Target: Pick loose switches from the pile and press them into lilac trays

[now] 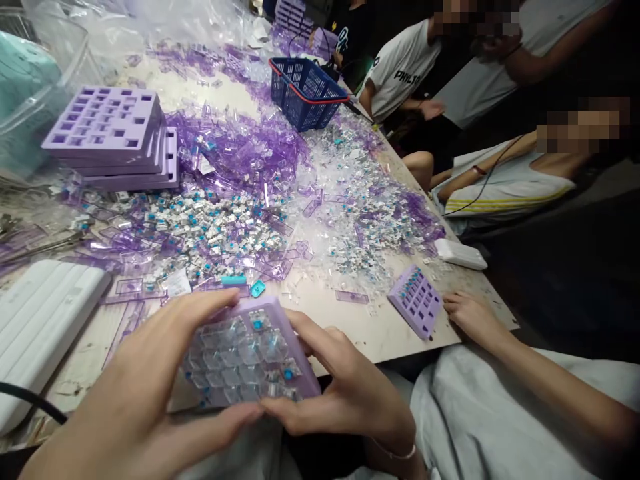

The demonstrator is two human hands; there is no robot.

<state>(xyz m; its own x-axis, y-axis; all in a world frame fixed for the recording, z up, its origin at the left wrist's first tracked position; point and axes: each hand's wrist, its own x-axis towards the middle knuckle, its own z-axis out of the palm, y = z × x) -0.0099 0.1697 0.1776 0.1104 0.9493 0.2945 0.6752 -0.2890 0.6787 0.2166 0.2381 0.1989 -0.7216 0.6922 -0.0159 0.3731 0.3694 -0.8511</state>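
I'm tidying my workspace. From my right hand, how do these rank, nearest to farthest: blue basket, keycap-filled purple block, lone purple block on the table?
1. Keycap-filled purple block: held, touching the right hand.
2. Lone purple block: to the right, near the table's front edge.
3. Blue basket: farther ahead.

- And here's my right hand (345,380), bare, a thin, pale, shiny bracelet (397,455) looping round the wrist!
- My left hand (150,373), bare too!
- Below both, greyish cloth (245,450), softly blurred!
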